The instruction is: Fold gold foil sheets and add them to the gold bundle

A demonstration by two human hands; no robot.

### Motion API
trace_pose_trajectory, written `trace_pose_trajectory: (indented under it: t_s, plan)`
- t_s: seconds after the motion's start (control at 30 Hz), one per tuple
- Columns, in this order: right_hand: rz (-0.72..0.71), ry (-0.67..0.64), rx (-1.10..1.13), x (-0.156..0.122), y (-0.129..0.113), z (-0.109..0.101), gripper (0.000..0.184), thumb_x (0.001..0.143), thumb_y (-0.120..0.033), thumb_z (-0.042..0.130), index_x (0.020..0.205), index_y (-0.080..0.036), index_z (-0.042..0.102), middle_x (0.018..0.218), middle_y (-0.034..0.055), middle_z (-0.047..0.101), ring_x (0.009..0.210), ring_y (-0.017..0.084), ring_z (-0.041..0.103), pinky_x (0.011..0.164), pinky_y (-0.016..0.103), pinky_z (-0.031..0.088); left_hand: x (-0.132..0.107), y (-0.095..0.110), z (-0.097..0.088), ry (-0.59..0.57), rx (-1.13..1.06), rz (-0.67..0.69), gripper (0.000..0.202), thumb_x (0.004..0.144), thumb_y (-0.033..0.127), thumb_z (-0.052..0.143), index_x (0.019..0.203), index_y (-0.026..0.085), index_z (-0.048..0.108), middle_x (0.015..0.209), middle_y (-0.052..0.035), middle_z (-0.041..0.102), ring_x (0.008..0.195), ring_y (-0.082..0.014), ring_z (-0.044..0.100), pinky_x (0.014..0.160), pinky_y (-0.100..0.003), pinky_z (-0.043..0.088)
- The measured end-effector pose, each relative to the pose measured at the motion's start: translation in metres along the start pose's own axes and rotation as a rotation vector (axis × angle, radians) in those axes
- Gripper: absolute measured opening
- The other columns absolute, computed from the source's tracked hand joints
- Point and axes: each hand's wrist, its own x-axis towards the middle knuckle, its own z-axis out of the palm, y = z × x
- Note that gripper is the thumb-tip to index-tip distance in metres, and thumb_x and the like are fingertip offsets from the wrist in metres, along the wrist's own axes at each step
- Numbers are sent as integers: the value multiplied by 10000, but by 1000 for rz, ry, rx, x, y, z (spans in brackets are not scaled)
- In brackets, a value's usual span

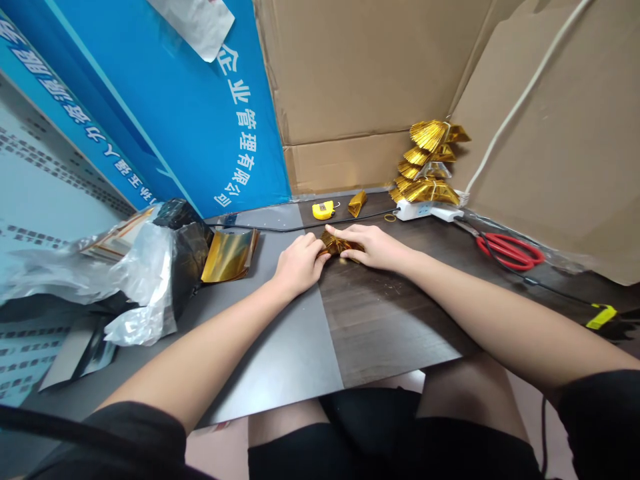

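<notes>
A small piece of folded gold foil paper (341,246) lies on the dark board (380,320), between both hands. My left hand (299,263) pinches its left end with curled fingers. My right hand (371,245) lies over its right side, fingers pressing down along the top edge. Most of the foil piece is hidden under my fingers.
A stack of gold foil sheets (230,254) lies left, beside crumpled plastic bags (143,273). Finished gold folded pieces (429,163) pile on a white power strip (425,211) at the back. One loose gold piece (357,203), a yellow tape measure (323,210), red scissors (509,251), cardboard walls behind.
</notes>
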Motion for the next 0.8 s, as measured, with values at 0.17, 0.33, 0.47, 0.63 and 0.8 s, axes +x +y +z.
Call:
trace_pose_trajectory:
  t_s: [0.17, 0.33, 0.47, 0.63, 0.8]
  plan:
    - [-31, 50, 7, 0, -4, 4, 620, 970, -290, 579, 1570, -243, 430, 1185, 109, 700, 1043, 245, 676, 971, 396, 536, -1, 1, 0, -14, 16, -33, 251, 969, 411, 463, 942, 225, 630, 999, -35, 673, 976, -137, 585, 760, -250, 401]
    - [-18, 65, 0, 0, -5, 2, 633, 960, -277, 569, 1574, -233, 426, 1108, 99, 713, 972, 237, 679, 925, 376, 544, 0, -1, -1, 14, -83, -56, 230, 947, 433, 528, 984, 233, 636, 944, -14, 710, 894, -126, 597, 746, -251, 378]
    - [-5, 64, -6, 0, -5, 1, 660, 942, -268, 578, 1579, -212, 416, 1044, 88, 709, 870, 210, 665, 858, 339, 546, 1, -3, -1, 75, -121, -37, 230, 946, 415, 544, 919, 227, 673, 936, -14, 717, 871, -113, 594, 754, -246, 365]
    - [-25, 70, 3, 0, -7, 4, 665, 938, -289, 601, 1572, -187, 428, 1092, 115, 706, 900, 233, 673, 870, 369, 548, 2, -1, 1, 83, -162, -91, 197, 918, 399, 614, 869, 231, 705, 892, 0, 709, 839, -104, 584, 744, -242, 360]
    - [-1, 94, 12, 0, -10, 8, 620, 988, -328, 556, 1577, -189, 418, 1138, 130, 706, 985, 252, 682, 925, 396, 545, 2, -1, 2, 92, -162, -79, 190, 904, 398, 640, 857, 226, 708, 880, -4, 704, 851, -111, 573, 749, -234, 376]
